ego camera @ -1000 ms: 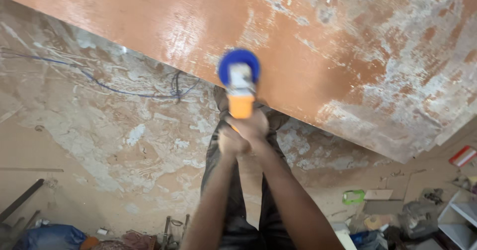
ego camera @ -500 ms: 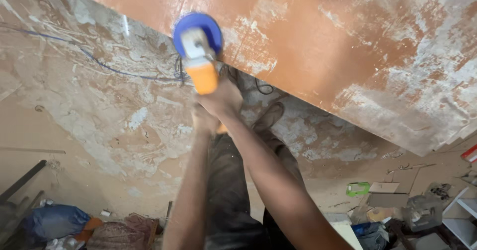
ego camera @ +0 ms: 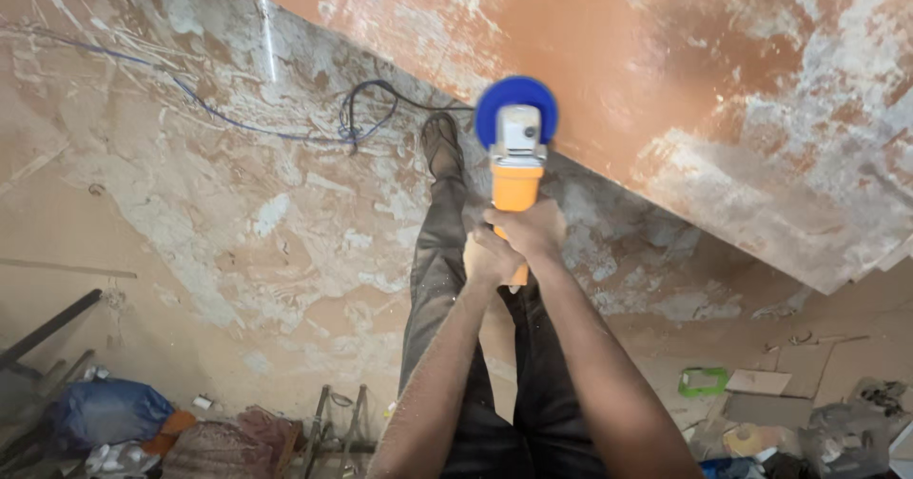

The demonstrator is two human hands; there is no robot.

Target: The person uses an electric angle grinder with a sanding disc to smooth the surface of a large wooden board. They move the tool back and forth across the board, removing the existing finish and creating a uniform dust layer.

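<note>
Person's own body, head view. Both forearms were bare from the bottom edge of the frame up to the wrists; no sleeves, watch, bands or gloves were visible. Fine pale dust flecked the forearms. Left hand (ego camera: 491, 258) and right hand (ego camera: 533, 230) were ungloved, no rings discernible. Legs were clad in dark trousers (ego camera: 439, 279), charcoal to black, with creased fabric and a dull dusty sheen along the left leg. One foot wore a dark shoe (ego camera: 441, 144), rounded at the toe and greyed with dust; laces or fastening could not be made out. The other foot was hidden.
</note>
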